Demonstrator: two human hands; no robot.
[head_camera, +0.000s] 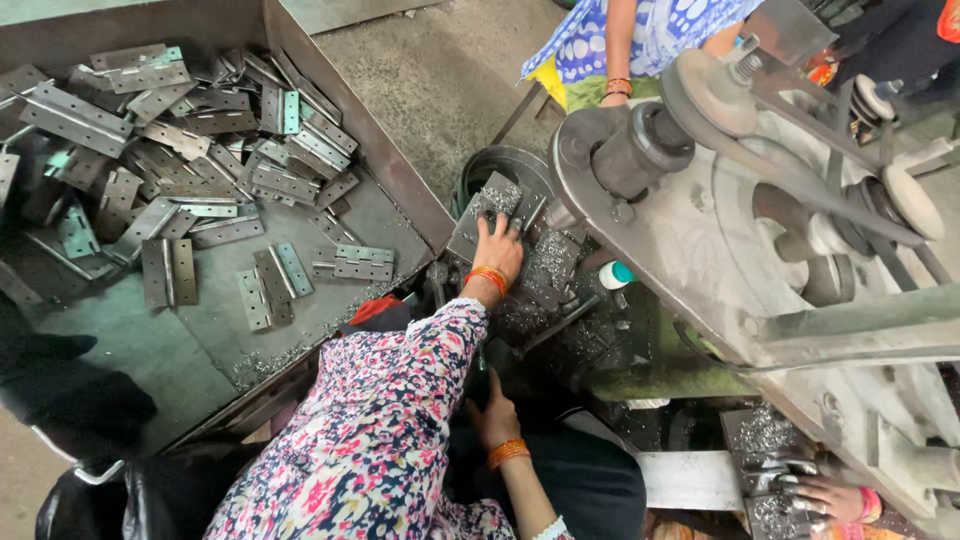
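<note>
The left hand (497, 245) presses flat, fingers spread, on a hinge (497, 203) at the machine (720, 230); right hand (495, 415) (fingers hidden, cannot tell) waits; many hinges remain in the tray (390, 215).

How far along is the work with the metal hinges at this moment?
Done: I cannot tell which hinges are finished. In hand: the left hand presses a metal piece on the machine bed, among shavings; the right hand rests low by the lap. Left: many hinges lie heaped in the tray.
</note>
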